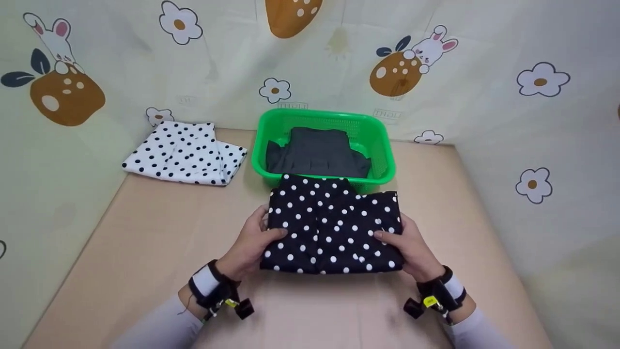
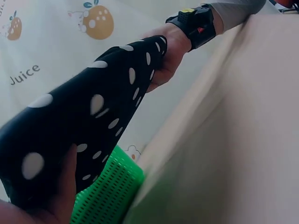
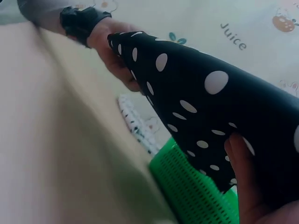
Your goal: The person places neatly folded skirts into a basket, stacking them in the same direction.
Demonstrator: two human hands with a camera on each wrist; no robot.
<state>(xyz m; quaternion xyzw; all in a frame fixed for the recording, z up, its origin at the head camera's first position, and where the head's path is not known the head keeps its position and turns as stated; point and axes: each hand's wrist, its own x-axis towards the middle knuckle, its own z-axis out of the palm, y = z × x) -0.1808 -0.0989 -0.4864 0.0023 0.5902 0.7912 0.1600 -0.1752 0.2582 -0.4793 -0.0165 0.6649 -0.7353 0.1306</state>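
A folded black garment with white polka dots (image 1: 334, 228) is held up in front of the basket, above the table. My left hand (image 1: 249, 242) grips its left edge, thumb on the near face and fingers behind. On the opposite edge my right hand (image 1: 414, 245) holds it the same way. Both wrist views show the black cloth (image 2: 93, 107) stretched between the two hands, with the right thumb (image 3: 243, 172) pressing on it. The fingers behind the cloth are mostly hidden.
Behind the garment stands a green plastic basket (image 1: 387, 165) with folded dark grey cloth (image 1: 319, 150) inside. To its left a folded white cloth with black dots (image 1: 179, 155) lies on the beige table (image 1: 160, 252). A printed curtain (image 1: 329, 63) surrounds the table at the back and sides.
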